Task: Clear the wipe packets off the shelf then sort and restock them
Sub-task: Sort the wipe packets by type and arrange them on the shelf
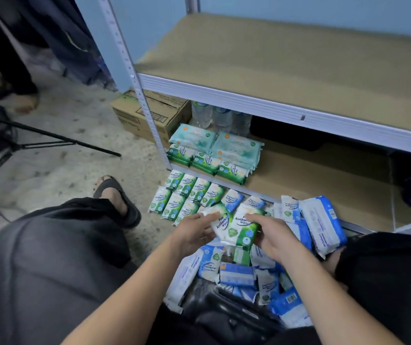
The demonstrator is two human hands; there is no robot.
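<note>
Stacked packets (pixel 214 155) sit at the lower shelf's (pixel 324 185) front left corner, with bottles (pixel 220 118) behind them and a box (pixel 149 115) left of the bottles. On the floor (pixel 75 158) before that corner lie rows of packets (pixel 187 197). Right of these is a heap of packets (pixel 249 272). Above it the left hand (pixel 192 232) and right hand (pixel 271 237) grip two packets (pixel 234 227) side by side.

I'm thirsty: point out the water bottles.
Head view, centre: water bottles stand on the bottom shelf, right of the cardboard box, behind the teal packets.
</note>
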